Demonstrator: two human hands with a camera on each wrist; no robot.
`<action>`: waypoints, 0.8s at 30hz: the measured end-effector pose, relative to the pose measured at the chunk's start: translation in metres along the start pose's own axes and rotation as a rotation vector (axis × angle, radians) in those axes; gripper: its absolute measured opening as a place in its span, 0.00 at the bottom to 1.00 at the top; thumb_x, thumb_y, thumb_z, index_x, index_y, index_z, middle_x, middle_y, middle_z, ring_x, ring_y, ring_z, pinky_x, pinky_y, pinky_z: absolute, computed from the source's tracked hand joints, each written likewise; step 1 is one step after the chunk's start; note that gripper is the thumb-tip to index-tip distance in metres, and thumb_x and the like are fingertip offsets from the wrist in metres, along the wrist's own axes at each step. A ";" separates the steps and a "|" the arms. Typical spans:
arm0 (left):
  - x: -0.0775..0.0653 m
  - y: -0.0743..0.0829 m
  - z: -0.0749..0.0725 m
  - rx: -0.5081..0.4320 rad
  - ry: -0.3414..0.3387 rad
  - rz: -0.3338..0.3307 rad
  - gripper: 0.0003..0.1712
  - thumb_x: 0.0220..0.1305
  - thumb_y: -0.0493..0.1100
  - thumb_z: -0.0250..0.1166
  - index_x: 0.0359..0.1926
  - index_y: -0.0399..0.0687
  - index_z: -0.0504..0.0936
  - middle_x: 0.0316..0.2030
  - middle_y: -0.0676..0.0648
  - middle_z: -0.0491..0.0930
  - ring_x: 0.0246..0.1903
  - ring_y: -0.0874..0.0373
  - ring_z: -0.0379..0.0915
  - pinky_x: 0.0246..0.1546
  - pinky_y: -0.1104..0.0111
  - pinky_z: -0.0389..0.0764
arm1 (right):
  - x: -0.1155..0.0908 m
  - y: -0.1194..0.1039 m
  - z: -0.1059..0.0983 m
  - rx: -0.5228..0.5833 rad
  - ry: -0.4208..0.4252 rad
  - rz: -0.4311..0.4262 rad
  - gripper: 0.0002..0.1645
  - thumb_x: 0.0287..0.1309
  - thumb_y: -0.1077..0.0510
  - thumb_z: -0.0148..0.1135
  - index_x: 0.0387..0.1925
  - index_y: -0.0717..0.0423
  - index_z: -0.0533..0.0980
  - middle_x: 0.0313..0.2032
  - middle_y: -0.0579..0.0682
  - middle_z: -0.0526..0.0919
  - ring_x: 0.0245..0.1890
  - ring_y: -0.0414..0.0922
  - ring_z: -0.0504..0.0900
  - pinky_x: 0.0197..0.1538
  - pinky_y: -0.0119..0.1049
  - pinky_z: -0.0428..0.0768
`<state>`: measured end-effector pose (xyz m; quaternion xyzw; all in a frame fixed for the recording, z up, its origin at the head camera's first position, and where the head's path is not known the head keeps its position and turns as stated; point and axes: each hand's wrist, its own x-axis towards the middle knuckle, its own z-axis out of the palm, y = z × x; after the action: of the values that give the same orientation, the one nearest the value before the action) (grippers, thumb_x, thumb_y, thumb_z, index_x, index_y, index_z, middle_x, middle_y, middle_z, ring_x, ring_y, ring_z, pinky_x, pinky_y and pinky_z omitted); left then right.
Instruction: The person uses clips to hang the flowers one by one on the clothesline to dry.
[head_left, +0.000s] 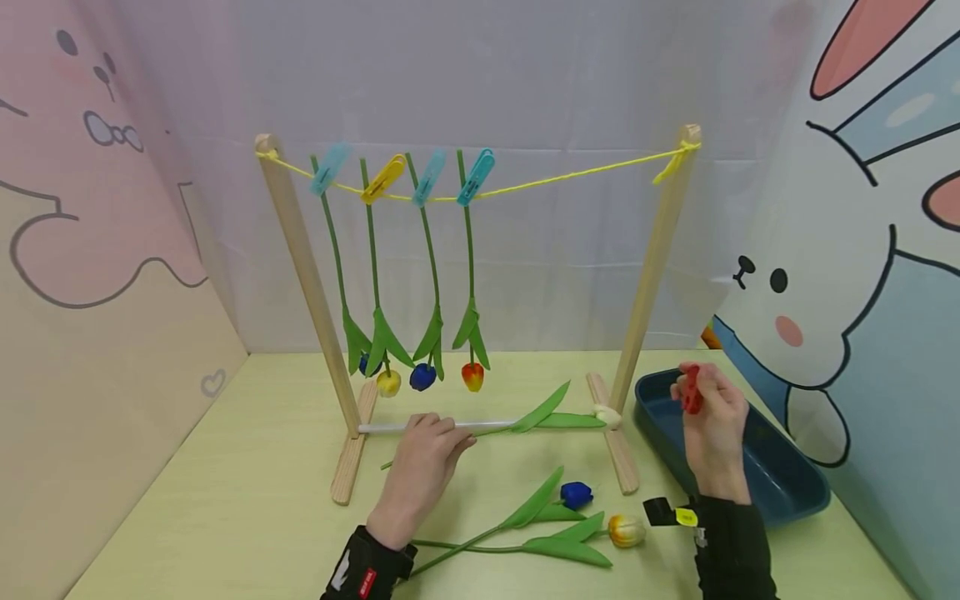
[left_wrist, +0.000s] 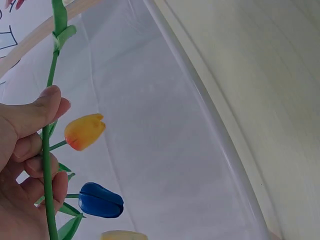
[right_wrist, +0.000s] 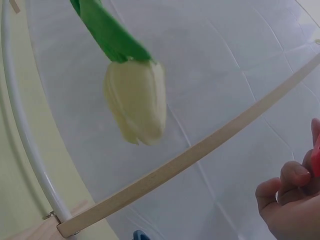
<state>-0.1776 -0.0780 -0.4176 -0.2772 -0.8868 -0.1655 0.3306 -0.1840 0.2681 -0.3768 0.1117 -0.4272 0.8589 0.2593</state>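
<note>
In the head view my left hand [head_left: 423, 471] pinches the green stem of a white tulip [head_left: 551, 419], held nearly level at the front of a wooden frame. The left wrist view shows the thumb and fingers round that stem [left_wrist: 48, 185]. My right hand [head_left: 716, 425] holds a red clothespin [head_left: 692, 392] above the dark tray. The white bloom [right_wrist: 135, 102] fills the upper middle of the right wrist view. From a yellow string [head_left: 577, 173], several tulips hang head down, clipped by blue clothespins [head_left: 476, 177] and a yellow clothespin [head_left: 383, 179].
Wooden posts [head_left: 656, 275] carry the string, and a white rod [head_left: 382, 428] joins their feet. On the table [head_left: 187, 500] lie a blue tulip [head_left: 577, 495] and a pale yellow tulip [head_left: 626, 531], stems crossing. A dark blue tray [head_left: 787, 483] stands at the right, beside a cartoon-printed wall.
</note>
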 end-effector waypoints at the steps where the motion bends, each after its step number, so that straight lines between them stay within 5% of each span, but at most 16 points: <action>1: 0.000 -0.001 -0.001 0.012 0.018 0.010 0.02 0.56 0.43 0.75 0.29 0.53 0.89 0.19 0.57 0.72 0.25 0.61 0.65 0.40 0.66 0.73 | 0.000 0.000 0.000 0.000 0.003 0.001 0.17 0.75 0.62 0.50 0.36 0.63 0.84 0.33 0.49 0.87 0.30 0.43 0.77 0.38 0.31 0.78; 11: 0.004 -0.005 -0.005 0.108 0.172 0.031 0.04 0.53 0.46 0.77 0.30 0.56 0.90 0.19 0.58 0.83 0.24 0.61 0.74 0.39 0.65 0.75 | 0.000 0.000 -0.002 0.063 -0.085 0.003 0.18 0.76 0.60 0.49 0.37 0.63 0.83 0.34 0.49 0.87 0.31 0.43 0.79 0.39 0.31 0.79; 18: 0.004 -0.004 -0.009 0.126 0.222 -0.010 0.05 0.51 0.47 0.77 0.32 0.56 0.91 0.15 0.57 0.81 0.14 0.63 0.71 0.20 0.74 0.63 | 0.000 0.002 -0.004 0.049 -0.157 -0.012 0.19 0.77 0.60 0.45 0.41 0.62 0.83 0.36 0.49 0.87 0.32 0.43 0.79 0.41 0.31 0.79; 21: 0.004 -0.004 -0.010 0.099 0.255 -0.026 0.07 0.50 0.46 0.78 0.33 0.55 0.91 0.15 0.56 0.82 0.12 0.65 0.70 0.14 0.78 0.58 | 0.000 0.002 -0.003 0.053 -0.158 -0.017 0.19 0.77 0.61 0.46 0.40 0.63 0.83 0.36 0.49 0.88 0.33 0.43 0.79 0.41 0.31 0.78; 24: 0.005 -0.005 -0.011 -0.018 0.261 -0.052 0.08 0.50 0.41 0.78 0.34 0.50 0.91 0.18 0.54 0.84 0.13 0.65 0.74 0.16 0.80 0.65 | -0.001 0.002 -0.003 0.039 -0.150 -0.015 0.18 0.77 0.60 0.47 0.39 0.62 0.83 0.38 0.49 0.88 0.35 0.43 0.78 0.42 0.31 0.78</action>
<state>-0.1782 -0.0854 -0.4070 -0.2335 -0.8416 -0.2167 0.4362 -0.1844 0.2688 -0.3804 0.1837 -0.4278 0.8545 0.2306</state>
